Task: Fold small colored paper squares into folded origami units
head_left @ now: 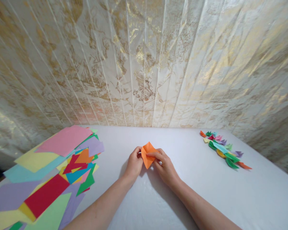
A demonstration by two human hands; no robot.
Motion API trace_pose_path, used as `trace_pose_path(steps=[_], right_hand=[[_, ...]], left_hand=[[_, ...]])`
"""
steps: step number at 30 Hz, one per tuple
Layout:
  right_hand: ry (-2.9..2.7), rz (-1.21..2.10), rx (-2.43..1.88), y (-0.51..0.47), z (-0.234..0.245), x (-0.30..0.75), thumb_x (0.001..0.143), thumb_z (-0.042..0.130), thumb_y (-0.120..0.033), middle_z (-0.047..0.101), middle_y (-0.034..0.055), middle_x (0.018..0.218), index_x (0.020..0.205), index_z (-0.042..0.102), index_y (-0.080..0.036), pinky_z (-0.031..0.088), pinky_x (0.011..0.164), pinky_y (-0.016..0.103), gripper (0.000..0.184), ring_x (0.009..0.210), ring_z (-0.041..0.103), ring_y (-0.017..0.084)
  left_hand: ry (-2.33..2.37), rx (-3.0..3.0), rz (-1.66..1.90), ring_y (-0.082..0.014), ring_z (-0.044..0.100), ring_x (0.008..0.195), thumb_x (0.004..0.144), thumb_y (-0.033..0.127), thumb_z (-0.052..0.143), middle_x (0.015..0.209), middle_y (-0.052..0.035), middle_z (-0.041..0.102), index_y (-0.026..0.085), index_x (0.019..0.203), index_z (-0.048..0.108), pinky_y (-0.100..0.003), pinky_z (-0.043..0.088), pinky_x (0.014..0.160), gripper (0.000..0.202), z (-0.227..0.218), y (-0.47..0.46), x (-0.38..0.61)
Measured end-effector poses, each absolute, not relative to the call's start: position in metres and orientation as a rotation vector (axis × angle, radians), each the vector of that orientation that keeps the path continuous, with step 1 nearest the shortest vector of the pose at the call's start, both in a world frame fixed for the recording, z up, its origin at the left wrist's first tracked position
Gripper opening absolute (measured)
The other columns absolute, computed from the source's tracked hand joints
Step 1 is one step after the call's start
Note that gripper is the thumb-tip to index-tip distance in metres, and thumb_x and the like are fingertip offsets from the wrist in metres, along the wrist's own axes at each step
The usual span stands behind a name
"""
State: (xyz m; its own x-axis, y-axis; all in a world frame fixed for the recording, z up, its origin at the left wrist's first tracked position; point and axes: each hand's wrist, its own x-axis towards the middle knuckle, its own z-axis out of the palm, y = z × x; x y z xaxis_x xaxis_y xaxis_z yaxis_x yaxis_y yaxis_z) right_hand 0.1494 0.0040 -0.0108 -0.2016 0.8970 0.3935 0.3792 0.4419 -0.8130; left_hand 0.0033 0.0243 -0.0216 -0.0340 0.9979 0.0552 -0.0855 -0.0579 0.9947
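Note:
An orange piece of folded paper (147,161) is held up between my two hands, a little above the white table, with crease lines and a pointed top and bottom. My left hand (135,162) pinches its left edge, the thumb and fingers partly behind the sheet. From the other side my right hand (165,166) grips the paper, its index finger lying across the front face near the middle. The fingertips behind the paper are hidden.
Coloured paper sheets, among them a pink sheet (64,139) and a red sheet (47,195), overlap on the table's left side. Smaller paper scraps (84,156) lie beside them. Several folded paper figures (220,147) sit at the right. A gold-patterned curtain (144,64) hangs behind the white table (182,147).

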Motion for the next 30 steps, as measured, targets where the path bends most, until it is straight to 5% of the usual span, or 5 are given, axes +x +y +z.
trace_pose_path(steps=[9,20,26,30], right_hand=[[-1.823,0.65,-1.214,0.0059,-0.0162,0.151,0.08,0.043,-0.002,0.058,0.0041,0.095,0.111,0.066,-0.023,0.045,0.073,0.028,0.044,0.08,0.057,0.016],[-1.758,0.639,-1.229,0.0084,-0.0185,0.1541,0.084,0.046,-0.013,0.058,0.0037,0.085,0.103,0.073,-0.024,0.045,0.067,0.027,0.034,0.072,0.057,0.015],[-1.714,0.762,-1.208,0.0086,-0.0187,0.1533,0.084,0.044,-0.015,0.068,0.0033,0.084,0.102,0.071,-0.02,0.047,0.071,0.028,0.033,0.074,0.062,0.017],[-1.707,0.833,-1.233,0.0066,-0.0168,0.1526,0.089,0.043,-0.023,0.064,-0.0004,0.069,0.104,0.067,-0.019,0.044,0.064,0.026,0.029,0.062,0.059,0.015]], left_hand=[[1.114,1.32,1.207,-0.0201,0.065,0.096,0.076,0.02,0.052,0.101,-0.0066,0.072,0.016,0.105,0.067,-0.029,0.049,0.086,0.032,-0.022,0.0251,0.0031],[1.114,1.454,1.175,-0.0193,0.065,0.092,0.077,0.013,0.051,0.093,-0.005,0.072,0.017,0.099,0.067,-0.03,0.051,0.084,0.028,-0.0242,0.0242,0.0022],[1.091,1.59,1.236,-0.0182,0.061,0.109,0.075,0.006,0.053,0.116,-0.0064,0.067,0.02,0.111,0.065,-0.032,0.045,0.099,0.041,-0.0265,0.0226,0.0062],[1.117,1.582,1.214,-0.0188,0.064,0.098,0.078,0.013,0.056,0.103,-0.0058,0.07,0.019,0.102,0.066,-0.032,0.049,0.092,0.027,-0.0259,0.0238,0.005]])
